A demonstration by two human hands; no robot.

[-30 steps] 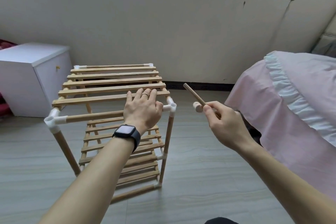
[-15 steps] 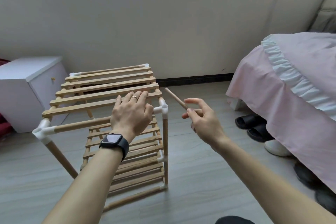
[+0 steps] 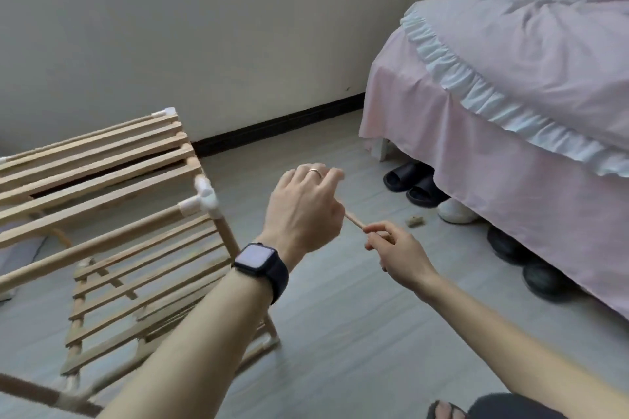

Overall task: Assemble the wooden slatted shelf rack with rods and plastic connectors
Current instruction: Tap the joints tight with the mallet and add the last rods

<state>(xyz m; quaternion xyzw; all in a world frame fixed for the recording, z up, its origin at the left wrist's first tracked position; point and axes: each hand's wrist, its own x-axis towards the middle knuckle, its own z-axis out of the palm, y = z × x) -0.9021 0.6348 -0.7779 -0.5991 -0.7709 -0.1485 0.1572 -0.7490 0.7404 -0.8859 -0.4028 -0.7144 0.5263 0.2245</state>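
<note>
Most of the build looked done. The slatted rack (image 3: pixel 102 150) stood on the floor (image 3: pixel 340 333) to the left of both hands, with an upper and a lower tier of slats in place, round rods as rails and uprights, and white plastic connectors at the corners, the nearest connector (image 3: pixel 204 201) just left of the left hand. That connector's upward socket was empty, so I judged that a further upright or tier might remain to be fitted. The one loose part in play was a thin wooden rod (image 3: pixel 354 220), held in the air between the hands and well clear of the rack. The right hand (image 3: pixel 396 252) pinched its near end between thumb and fingertips. The left hand (image 3: pixel 303 211), with a watch (image 3: pixel 260 258) on its wrist, covered the far end; its palm hid the contact, so I could not tell whether it gripped the rod. A small wooden scrap (image 3: pixel 414 221) lay on the floor just beyond the right hand, near the slippers (image 3: pixel 412 184) under the bed (image 3: pixel 510 78). What seemed left was to seat this rod.
</note>
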